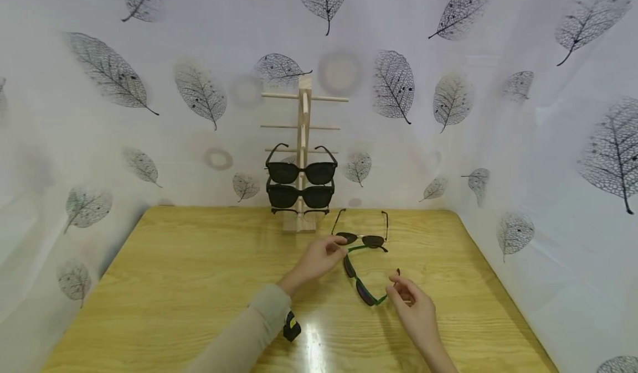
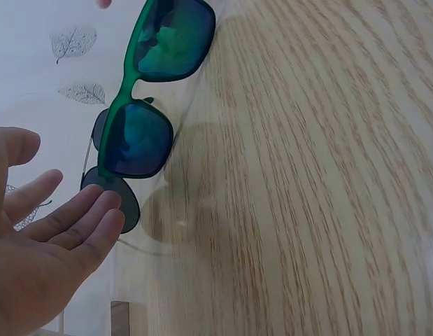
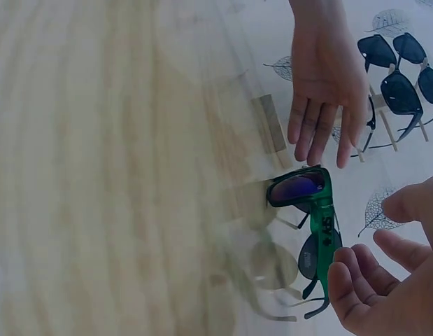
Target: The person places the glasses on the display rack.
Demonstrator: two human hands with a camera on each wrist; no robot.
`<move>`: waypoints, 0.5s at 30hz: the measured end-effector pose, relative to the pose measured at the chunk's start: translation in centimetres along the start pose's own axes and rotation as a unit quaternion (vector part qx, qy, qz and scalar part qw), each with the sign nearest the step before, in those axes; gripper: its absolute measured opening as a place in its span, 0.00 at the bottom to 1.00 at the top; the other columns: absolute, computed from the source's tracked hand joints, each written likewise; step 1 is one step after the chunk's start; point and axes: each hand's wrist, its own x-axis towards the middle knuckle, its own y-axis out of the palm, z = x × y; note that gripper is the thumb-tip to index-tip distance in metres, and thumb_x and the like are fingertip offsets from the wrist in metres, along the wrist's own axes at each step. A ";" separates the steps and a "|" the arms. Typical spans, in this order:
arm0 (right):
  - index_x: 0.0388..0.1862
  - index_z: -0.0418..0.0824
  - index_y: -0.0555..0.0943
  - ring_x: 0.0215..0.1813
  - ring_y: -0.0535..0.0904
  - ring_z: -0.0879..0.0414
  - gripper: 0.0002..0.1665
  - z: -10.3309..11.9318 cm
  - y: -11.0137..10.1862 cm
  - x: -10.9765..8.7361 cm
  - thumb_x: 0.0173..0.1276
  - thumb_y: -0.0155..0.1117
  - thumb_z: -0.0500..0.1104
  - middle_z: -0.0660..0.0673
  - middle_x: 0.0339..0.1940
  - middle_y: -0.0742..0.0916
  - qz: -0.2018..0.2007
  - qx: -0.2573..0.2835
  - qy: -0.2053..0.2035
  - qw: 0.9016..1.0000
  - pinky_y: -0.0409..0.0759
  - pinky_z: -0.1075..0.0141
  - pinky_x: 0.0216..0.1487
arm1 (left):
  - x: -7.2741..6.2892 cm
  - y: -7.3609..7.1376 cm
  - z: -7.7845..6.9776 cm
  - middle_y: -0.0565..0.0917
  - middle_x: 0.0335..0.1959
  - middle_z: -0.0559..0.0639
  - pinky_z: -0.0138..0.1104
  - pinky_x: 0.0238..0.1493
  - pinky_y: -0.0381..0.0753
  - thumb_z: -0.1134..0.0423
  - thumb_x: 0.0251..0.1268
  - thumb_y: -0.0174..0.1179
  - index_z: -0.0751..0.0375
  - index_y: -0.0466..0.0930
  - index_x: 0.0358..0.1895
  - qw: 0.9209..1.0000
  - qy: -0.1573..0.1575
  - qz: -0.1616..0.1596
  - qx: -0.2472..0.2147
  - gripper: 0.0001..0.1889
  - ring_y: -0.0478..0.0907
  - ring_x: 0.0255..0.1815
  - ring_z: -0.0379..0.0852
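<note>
Green-framed sunglasses (image 1: 351, 270) with dark mirrored lenses lie slantwise on the table between both hands, their arms spread. My left hand (image 1: 319, 257) is by the hinge at their far end; in the left wrist view its fingers (image 2: 83, 234) are fairly straight, thumb apart. At the near end is my right hand (image 1: 413, 304), beside the other arm of the frame. Its fingertips (image 3: 342, 276) overlap the green arm in the right wrist view, thumb well away; contact is hard to tell. Just behind lies a pair of thin-framed dark sunglasses (image 1: 372, 241), arms pointing back.
A wooden eyewear stand (image 1: 305, 113) with crossbars rises at the back of the table (image 1: 199, 273). Black sunglasses (image 1: 319, 172), a second black pair (image 1: 318, 197) and thin-rimmed glasses (image 1: 314, 211) hang on it. A small black-and-yellow object (image 1: 292, 329) shows beside the left sleeve. Leaf-print curtain (image 1: 339, 41) surrounds the table.
</note>
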 end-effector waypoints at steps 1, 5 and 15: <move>0.61 0.38 0.85 0.41 0.83 0.67 0.19 -0.1 0.0 -0.1 0.77 0.69 0.45 0.44 0.43 0.89 0.000 -0.002 0.003 1.000 0.83 0.73 0.41 | 0.1 0.1 0.0 0.89 0.54 0.57 0.45 0.52 0.88 0.54 0.82 0.58 0.63 0.81 0.67 1.000 0.001 0.001 -0.004 0.21 0.87 0.53 0.53; 0.61 0.38 0.85 0.40 0.84 0.64 0.19 -0.4 0.2 -0.6 0.76 0.69 0.44 0.45 0.42 0.89 0.009 -0.010 0.024 1.000 0.83 0.73 0.40 | 0.4 0.5 0.0 0.88 0.54 0.59 0.44 0.50 0.88 0.53 0.82 0.57 0.64 0.80 0.68 1.000 0.000 0.007 -0.012 0.22 0.86 0.52 0.53; 0.63 0.40 0.85 0.40 0.84 0.61 0.19 -0.5 1.0 -1.1 0.77 0.69 0.45 0.46 0.43 0.89 0.037 -0.012 0.045 0.998 0.82 0.72 0.40 | 0.9 1.0 0.3 0.86 0.59 0.58 0.47 0.55 0.86 0.55 0.82 0.56 0.62 0.79 0.70 1.000 -0.012 0.019 0.002 0.22 0.86 0.55 0.54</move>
